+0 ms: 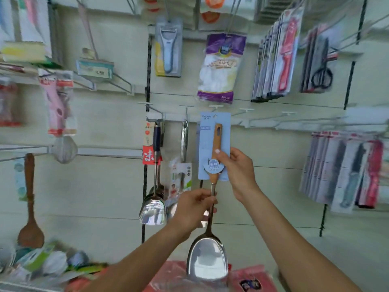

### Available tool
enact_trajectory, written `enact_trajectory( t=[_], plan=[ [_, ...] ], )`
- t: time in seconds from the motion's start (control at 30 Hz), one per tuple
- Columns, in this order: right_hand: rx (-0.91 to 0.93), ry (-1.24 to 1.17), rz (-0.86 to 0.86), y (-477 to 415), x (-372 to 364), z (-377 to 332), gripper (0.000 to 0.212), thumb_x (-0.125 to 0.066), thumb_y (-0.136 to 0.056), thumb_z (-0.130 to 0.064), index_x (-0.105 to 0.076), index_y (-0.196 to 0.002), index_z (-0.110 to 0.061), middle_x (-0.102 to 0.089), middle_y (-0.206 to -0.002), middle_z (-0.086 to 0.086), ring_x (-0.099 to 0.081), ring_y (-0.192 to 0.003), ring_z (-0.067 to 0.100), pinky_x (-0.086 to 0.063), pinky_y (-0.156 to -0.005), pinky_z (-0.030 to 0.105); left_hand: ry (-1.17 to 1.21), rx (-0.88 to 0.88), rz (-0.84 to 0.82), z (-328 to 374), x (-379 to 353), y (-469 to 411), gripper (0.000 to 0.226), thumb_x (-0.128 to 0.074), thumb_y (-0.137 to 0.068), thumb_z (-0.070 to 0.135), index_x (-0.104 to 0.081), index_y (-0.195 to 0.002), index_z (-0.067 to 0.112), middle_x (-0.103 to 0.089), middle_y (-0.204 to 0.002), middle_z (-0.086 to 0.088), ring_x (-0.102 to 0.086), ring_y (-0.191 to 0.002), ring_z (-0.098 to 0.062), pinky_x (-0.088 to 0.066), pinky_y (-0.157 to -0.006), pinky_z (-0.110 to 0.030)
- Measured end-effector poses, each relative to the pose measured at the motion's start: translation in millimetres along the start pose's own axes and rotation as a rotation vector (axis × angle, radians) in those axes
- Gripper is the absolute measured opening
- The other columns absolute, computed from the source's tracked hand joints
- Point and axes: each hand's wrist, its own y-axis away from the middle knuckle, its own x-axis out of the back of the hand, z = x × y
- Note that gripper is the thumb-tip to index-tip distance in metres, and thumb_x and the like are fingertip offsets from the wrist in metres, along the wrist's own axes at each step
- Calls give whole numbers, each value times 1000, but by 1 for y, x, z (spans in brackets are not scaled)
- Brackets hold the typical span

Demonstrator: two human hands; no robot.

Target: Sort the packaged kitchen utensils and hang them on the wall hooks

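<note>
My left hand (194,209) pinches the steel shank of the spatula (207,264) just below its blue card (205,144). My right hand (236,165) grips the wooden handle against that card. The spatula stands upright, blade down. Above the card's hanging hole (215,116) a wall hook (216,106) waits, closest to my right hand.

- The left hand (193,209) and left forearm (136,256) are bare, the arm entering from 7 o'clock.
- The right hand (237,167) and right forearm (294,239) are bare, entering from 5 o'clock.
- The right thumbnail (217,151) is short, pale, glossy.
</note>
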Motion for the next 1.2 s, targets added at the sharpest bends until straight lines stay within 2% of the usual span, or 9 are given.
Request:
enact_trajectory(
  t=[0.07, 0.17, 0.47, 0.67, 0.8, 1.0, 1.07, 1.13, 1.2],
  plan=[
    [-5, -8, -18, -9, 1, 4, 21, -70, -91, -18, -67, -96, 2, -70, -82, 17, -61, -50, 25, -51, -55, 34, 8, 5, 6, 1, -2, -6, 13, -63, -90, 6, -72, -94, 13, -71, -87, -12, -69, -72, -17, -53, -66, -39],
    [-9, -20, -21, -18, 0, 10, 15, -70, -91, -17, -69, -97, -3, -74, -86, 11, -69, -66, 22, -55, -60, 33, 10, -1, 10, -1, 1, -15, 12, -62, -91, 3, -71, -98, 6, -69, -86, -12, -68, -70, -17, -52, -55, -27],
    [-62, 0, -30, -39, 2, 41, 19, -70, -91, -21, -71, -102, -6, -75, -95, 12, -72, -79, 23, -61, -75, 40, -18, -3, 15, -24, 7, -39, 12, -62, -92, 5, -71, -100, 5, -70, -96, -21, -69, -73, -22, -60, -66, -44],
    [-97, 6, -7, -67, 1, 58, 20, -69, -92, -17, -68, -105, -1, -74, -90, 10, -71, -70, 15, -56, -59, 27, -22, 30, 56, -31, 3, -69, 12, -60, -92, 2, -69, -100, 0, -67, -81, -15, -65, -61, -18, -53, -51, -28],
    [-119, 43, -8, -88, -1, 73, 22, -68, -92, -18, -66, -104, 1, -72, -84, 12, -68, -56, 15, -55, -59, 29, -11, 58, 95, -40, 1, -97, 14, -59, -92, -2, -68, -102, -5, -64, -77, -12, -61, -58, -18, -56, -55, -29],
    [-129, 63, 29, -114, -4, 90, 16, -66, -93, -13, -66, -104, -2, -73, -92, 8, -70, -66, 9, -56, -57, 24, -55, 87, 165, -53, -1, -130, 14, -58, -93, -2, -65, -103, -8, -64, -78, -13, -59, -60, -21, -45, -44, -20],
    [-134, 67, 22, -117, -4, 95, 17, -67, -92, -14, -67, -105, -3, -73, -96, 8, -70, -71, 9, -56, -61, 25, -72, 99, 181, -57, 0, -136, 14, -61, -91, -2, -66, -104, -7, -65, -79, -13, -61, -62, -22, -51, -50, -24],
    [-95, 127, 43, -116, -5, 102, 23, -69, -92, -18, -66, -111, -6, -72, -100, 4, -70, -82, 11, -57, -74, 32, -177, 53, 162, -59, 2, -137, 19, -66, -89, 4, -68, -107, -1, -69, -83, -9, -65, -71, -21, -59, -73, -36],
    [10, 331, 130, -106, -7, 106, 44, -70, -91, -27, -57, -129, -10, -64, -116, 0, -64, -100, 13, -52, -89, 32, -373, -53, 122, -54, 6, -121, 25, -69, -89, 15, -67, -112, 6, -70, -96, 0, -66, -87, -17, -54, -87, -34]
  ],
)
